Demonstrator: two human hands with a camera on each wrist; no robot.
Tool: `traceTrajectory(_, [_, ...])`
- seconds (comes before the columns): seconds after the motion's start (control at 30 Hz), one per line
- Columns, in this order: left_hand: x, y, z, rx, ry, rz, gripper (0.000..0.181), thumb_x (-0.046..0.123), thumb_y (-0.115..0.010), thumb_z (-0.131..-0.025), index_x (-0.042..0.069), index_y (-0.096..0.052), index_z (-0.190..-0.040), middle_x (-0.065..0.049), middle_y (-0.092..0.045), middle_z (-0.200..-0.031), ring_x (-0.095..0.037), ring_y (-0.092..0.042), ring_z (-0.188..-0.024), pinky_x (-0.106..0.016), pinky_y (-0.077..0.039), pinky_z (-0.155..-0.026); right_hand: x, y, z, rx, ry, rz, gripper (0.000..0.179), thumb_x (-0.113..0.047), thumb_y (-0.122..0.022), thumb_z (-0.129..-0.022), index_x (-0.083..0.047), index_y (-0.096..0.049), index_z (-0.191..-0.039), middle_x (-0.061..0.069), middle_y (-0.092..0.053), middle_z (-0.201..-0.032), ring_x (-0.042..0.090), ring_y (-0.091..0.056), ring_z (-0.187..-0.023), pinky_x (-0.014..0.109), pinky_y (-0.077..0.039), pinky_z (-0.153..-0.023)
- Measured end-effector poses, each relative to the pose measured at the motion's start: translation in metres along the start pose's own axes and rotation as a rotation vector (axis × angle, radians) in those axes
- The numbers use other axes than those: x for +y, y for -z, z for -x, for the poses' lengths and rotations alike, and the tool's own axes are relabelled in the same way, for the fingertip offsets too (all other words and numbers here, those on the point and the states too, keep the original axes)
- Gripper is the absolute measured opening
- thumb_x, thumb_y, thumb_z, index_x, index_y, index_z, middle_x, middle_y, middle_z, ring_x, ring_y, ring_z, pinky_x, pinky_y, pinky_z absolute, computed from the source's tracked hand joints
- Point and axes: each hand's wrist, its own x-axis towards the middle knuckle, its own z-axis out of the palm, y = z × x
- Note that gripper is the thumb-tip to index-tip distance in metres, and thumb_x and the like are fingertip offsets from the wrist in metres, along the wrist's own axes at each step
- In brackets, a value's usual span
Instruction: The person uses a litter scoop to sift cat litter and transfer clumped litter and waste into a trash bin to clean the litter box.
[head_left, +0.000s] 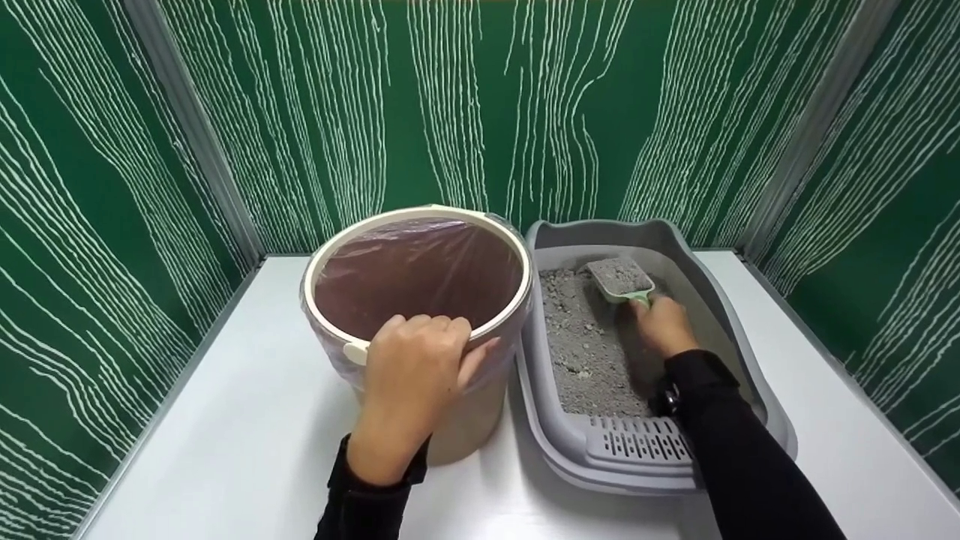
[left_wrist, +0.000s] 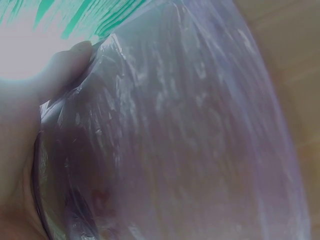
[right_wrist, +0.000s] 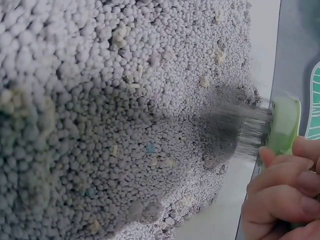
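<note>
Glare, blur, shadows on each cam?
Left wrist: blown-out glare by the left hand, plastic liner soft; right wrist: streaky blur beside the green litter scoop, shadow across some litter; head: mostly clear, pale sheen on the white tabletop.

A three-sided booth (head_left: 525, 105) is forming the workplace: green panels (head_left: 75, 247) with wavy white lines are standing between grey corner posts (head_left: 193, 124) around a white tabletop (head_left: 225, 420).

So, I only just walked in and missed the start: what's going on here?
A person's right hand holds a green scoop loaded with grey litter over the litter box; in the right wrist view, some seems to be falling from it. The left hand grips the near edge of the bin, which is lined with a plastic bag and stands beside the box.
</note>
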Motion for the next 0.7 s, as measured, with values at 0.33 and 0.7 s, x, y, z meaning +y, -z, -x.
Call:
traceTrajectory(0.33, [0.0001, 0.0013, -0.0005, -0.004, 0.004, -0.001, 0.053, 0.046, -0.078, -0.094, 0.015, -0.047, -0.064, 0.001, -0.049, -0.055, -0.022, -0.051, -0.048, -0.035, -0.036, -0.05, -0.0004, -0.0006, 0.0001, 0.044, 0.018, -0.009, 0.044, -0.02, -0.052, -0.111, 0.018, -0.055, -0.134, 0.043, -0.059, -0.13, 0.059, -0.057, -0.124, 0.065, -0.044, -0.103])
traceTrajectory(0.7, [0.0011, 0.0014, -0.0018, -0.001, -0.004, -0.004, 0.053, 0.046, -0.078, -0.094, 0.015, -0.047, -0.063, 0.002, -0.048, -0.054, -0.021, -0.05, -0.047, -0.035, -0.035, -0.049, 0.0034, 0.0021, 0.0012, 0.032, -0.008, -0.001, 0.049, -0.018, -0.053, -0.11, 0.016, -0.047, -0.144, 0.043, -0.056, -0.136, 0.058, -0.055, -0.127, 0.065, -0.043, -0.106])
